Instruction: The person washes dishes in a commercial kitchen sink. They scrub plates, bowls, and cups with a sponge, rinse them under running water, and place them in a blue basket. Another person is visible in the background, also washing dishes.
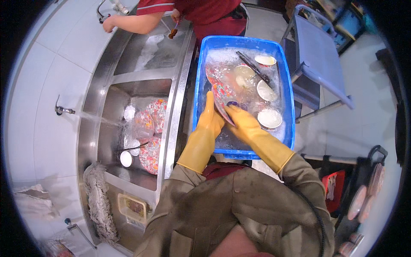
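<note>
A patterned red-and-white plate stands tilted on edge over the blue tub of soapy water. My left hand, in a yellow rubber glove, grips its left side with the thumb up. Against the plate's other face is my gloved right hand, its fingertips partly hidden. By those fingertips shows a small purple item, perhaps a scrubber. White bowls sit in the suds, with black chopsticks across them at the far end. Another patterned plate lies partly under water behind the held one.
Left of the tub runs a steel sink, where a tap pours onto patterned plates. A person in red works at the far basin. On the right stand a grey cart and a dish rack with plates.
</note>
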The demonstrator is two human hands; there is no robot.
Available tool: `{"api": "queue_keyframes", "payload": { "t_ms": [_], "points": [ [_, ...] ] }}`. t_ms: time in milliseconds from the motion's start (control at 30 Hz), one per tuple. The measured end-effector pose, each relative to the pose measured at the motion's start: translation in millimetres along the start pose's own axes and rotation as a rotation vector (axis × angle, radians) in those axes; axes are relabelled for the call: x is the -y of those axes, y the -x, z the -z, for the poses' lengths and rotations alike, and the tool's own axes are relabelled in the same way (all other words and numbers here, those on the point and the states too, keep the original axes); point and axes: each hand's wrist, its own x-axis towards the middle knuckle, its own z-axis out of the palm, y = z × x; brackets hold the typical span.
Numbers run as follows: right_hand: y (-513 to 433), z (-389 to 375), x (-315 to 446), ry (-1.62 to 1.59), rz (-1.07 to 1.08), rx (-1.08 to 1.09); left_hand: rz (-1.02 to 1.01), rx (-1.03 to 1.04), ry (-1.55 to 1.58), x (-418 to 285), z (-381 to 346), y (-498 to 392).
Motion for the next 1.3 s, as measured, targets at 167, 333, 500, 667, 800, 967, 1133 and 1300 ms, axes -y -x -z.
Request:
{"api": "queue_keyframes", "payload": {
  "t_ms": [167,333,500,667,800,967,1133,1300],
  "points": [
    [2.6,34.7,-31.1,-0.655,-0.340,-0.152,0.044,-0.147,-0.275,5.4,-3.5,-9.7],
    [12.5,39.4,-83.6,-1.268,-0.388,-0.392,0.042,0.020,0.118,7.8,-0.4,-12.1],
    [3.8,30.2,-82.5,-0.399,-0.458,-0.361,-0.119,-0.028,0.191,-4.5,-4.6,-7.0],
    [-25.7,32.4,-61.4,-0.367,-0.395,-0.708,-0.276,-0.008,-0.147,-4.7,-18.4,6.9],
    [-68.2,26.4,-63.2,-0.254,-0.463,-0.721,-0.193,0.130,-0.174,-2.2,-23.3,16.6],
    [-94.6,25.0,-35.0,-0.247,-0.060,-0.818,-0.148,0.135,-0.141,2.4,-16.6,4.6],
    [-58.6,-3.7,32.1,-0.372,0.315,-0.645,-0.063,-0.113,0.137,4.4,5.9,-18.8],
    [-14.7,-16.9,10.6,-0.422,0.400,-0.366,-0.405,-0.143,-0.458,0.1,19.0,-18.0]
  ]
}}
